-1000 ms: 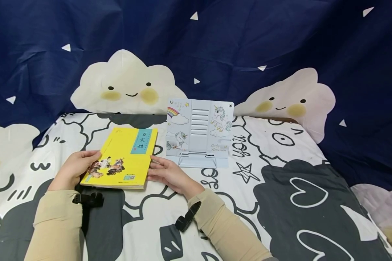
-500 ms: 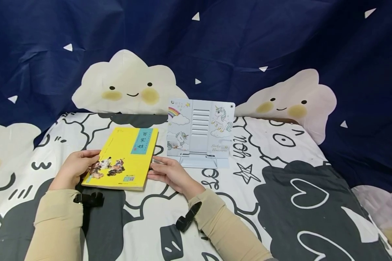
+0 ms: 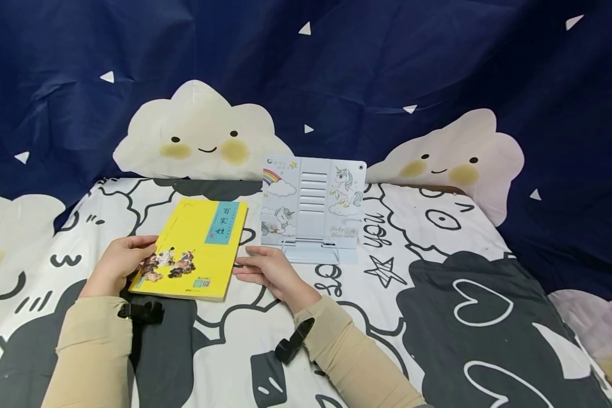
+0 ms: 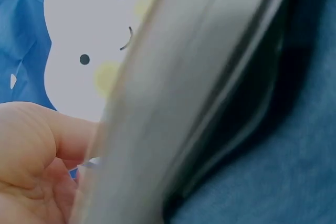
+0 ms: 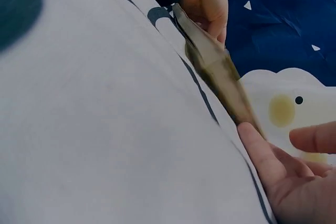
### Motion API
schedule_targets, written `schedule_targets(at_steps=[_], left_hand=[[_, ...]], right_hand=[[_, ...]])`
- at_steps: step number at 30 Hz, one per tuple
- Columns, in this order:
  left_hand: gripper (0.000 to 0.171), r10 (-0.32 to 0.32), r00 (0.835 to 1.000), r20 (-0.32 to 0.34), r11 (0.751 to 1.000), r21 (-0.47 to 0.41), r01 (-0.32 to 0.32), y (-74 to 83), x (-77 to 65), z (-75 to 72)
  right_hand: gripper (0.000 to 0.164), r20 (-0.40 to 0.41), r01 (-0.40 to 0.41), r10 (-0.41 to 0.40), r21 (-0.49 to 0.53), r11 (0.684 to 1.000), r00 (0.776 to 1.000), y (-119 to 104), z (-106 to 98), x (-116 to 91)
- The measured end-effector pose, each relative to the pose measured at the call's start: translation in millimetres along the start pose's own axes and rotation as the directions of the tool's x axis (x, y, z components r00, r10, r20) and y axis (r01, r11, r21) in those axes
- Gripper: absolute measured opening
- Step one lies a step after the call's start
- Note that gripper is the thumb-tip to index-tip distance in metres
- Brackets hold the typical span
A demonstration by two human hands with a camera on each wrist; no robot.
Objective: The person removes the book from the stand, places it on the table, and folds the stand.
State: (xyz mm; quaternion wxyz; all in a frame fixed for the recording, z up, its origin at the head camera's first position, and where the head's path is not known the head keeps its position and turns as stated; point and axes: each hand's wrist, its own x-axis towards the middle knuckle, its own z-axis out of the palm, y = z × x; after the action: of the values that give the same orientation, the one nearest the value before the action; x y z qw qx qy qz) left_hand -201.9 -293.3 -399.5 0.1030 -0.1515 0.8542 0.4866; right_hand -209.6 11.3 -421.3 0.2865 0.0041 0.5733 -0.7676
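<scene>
Pale stand beside yellow book

Toward the left edge of the sheet, the book is yellow, with a light-blue strip of dark characters and multicoloured figures. Near the far edge, the stand is pale grey-blue, patterned with unicorns, clouds and a rainbow. The sheet is white with black outlines and dark grey patches, white hearts toward its right edge. The backdrop is navy with white triangles and yellow-cheeked clouds. The sleeves are beige, the straps black
</scene>
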Motion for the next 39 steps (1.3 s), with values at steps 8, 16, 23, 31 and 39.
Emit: schedule_targets(at_steps=[8, 16, 23, 31, 39], left_hand=[[0.051, 0.028, 1.000, -0.006, 0.998, 0.056, -0.028, 0.5, 0.2, 3.7], [0.051, 0.062, 0.989, -0.136, 0.996, 0.065, -0.054, 9.9, -6.8, 3.4], [0.057, 0.123, 0.971, -0.204, 0.989, -0.061, -0.138, 33.6, -16.1, 8.1], [0.038, 0.224, 0.899, -0.377, 0.857, -0.363, -0.366, 66.9, -35.3, 23.6], [0.041, 0.257, 0.886, -0.387, 0.787, -0.448, -0.423, 88.4, -44.6, 47.5]], right_hand=[[0.040, -0.007, 0.026, -0.026, -0.036, 0.999, 1.000, -0.4, -1.1, -0.5], [0.030, -0.014, 0.090, -0.094, -0.153, 0.984, 0.996, -15.4, -1.2, -3.9], [0.028, -0.030, 0.206, -0.220, -0.249, 0.946, 0.975, -37.2, -2.9, -13.8], [0.025, -0.094, 0.355, -0.419, -0.388, 0.851, 0.903, -55.7, -8.6, -32.9], [0.023, -0.214, 0.431, -0.598, -0.515, 0.741, 0.772, -69.5, -22.8, -50.4]])
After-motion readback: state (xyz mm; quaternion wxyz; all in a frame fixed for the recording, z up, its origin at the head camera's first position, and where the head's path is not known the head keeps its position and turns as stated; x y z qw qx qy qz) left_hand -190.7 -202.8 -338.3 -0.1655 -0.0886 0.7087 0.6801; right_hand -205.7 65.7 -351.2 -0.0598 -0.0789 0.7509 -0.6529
